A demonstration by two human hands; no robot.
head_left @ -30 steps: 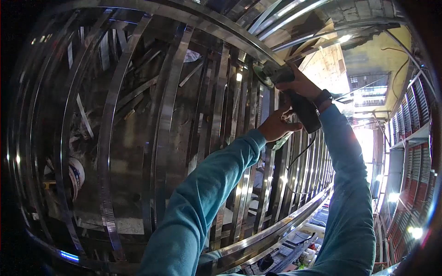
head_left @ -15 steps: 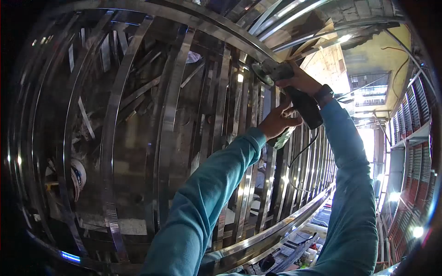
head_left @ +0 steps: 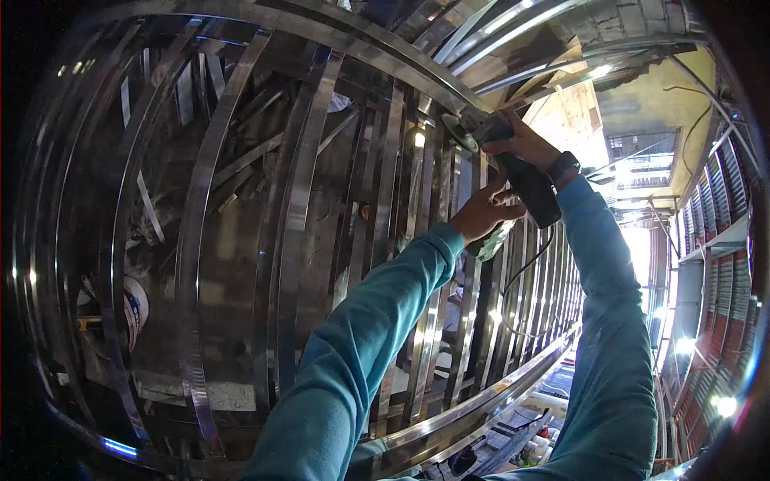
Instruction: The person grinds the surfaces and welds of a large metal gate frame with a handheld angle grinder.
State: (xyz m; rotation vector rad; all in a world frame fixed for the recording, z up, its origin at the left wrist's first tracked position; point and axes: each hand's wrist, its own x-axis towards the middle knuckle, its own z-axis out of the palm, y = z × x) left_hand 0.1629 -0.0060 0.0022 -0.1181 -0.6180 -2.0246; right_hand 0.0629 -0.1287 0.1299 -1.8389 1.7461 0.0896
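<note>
Nr frame's far edge, grinder was gripped behind disc by R hand, prob. for steadiness, w/ L hand's fingers curled alongside, grip unclear.

Saw a dark floor, partly hidden. Made out a white bucket near the floor's visible left edge, loose metal strips crossing toward its far edge, and a pale flat piece by its near edge. Could not tell the bucket's tilt.
</note>
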